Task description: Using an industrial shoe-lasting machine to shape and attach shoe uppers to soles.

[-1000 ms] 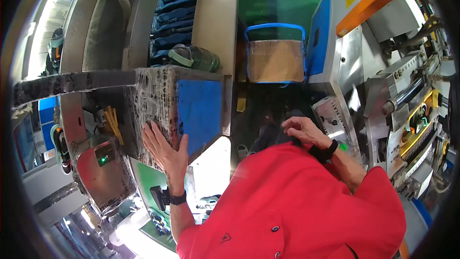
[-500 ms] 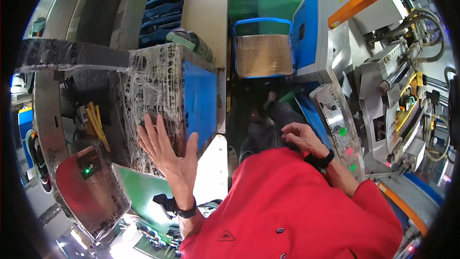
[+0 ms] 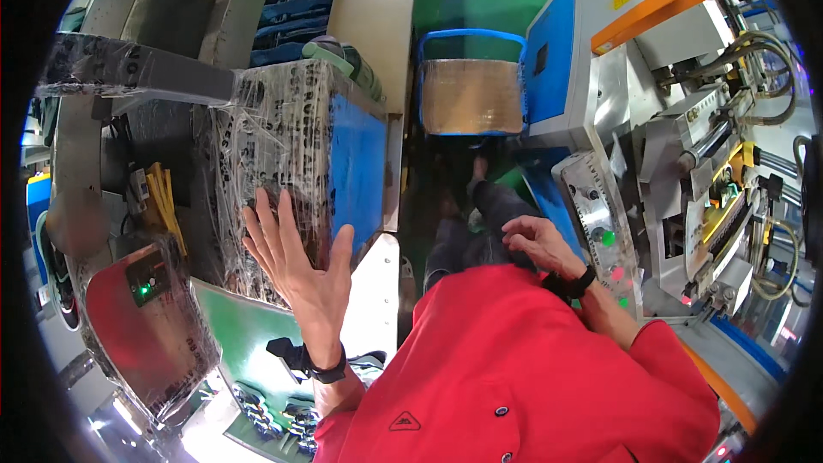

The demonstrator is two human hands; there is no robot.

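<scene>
My left hand [image 3: 307, 279] is spread over a tape- and film-wrapped box-like surface [image 3: 270, 133], its fingers apart and nothing in them. Whether the palm touches the wrapping, I cannot tell. That surface has a blue side panel [image 3: 358, 167] to the right of the hand. My right hand [image 3: 542, 244] hangs by my right thigh, fingers loosely bent and apart, with no object seen in it. Closest to it is a slanted control panel [image 3: 596, 201] with green and red lit buttons. Dark bands circle both wrists.
A blue-framed chair or cart [image 3: 471, 94] with a brown cardboard-like cover stands ahead. Machinery with hoses [image 3: 729, 154] and an orange bar [image 3: 669, 0] fills the right. Folded dark blue fabric pieces [image 3: 300, 0] lie at far left. A wrapped red panel [image 3: 150, 326] sits low left.
The view has shifted slightly, and the surroundings on the left sit a little farther left. Both hands keep nearly the same pose. One of my feet shows more clearly ahead.
</scene>
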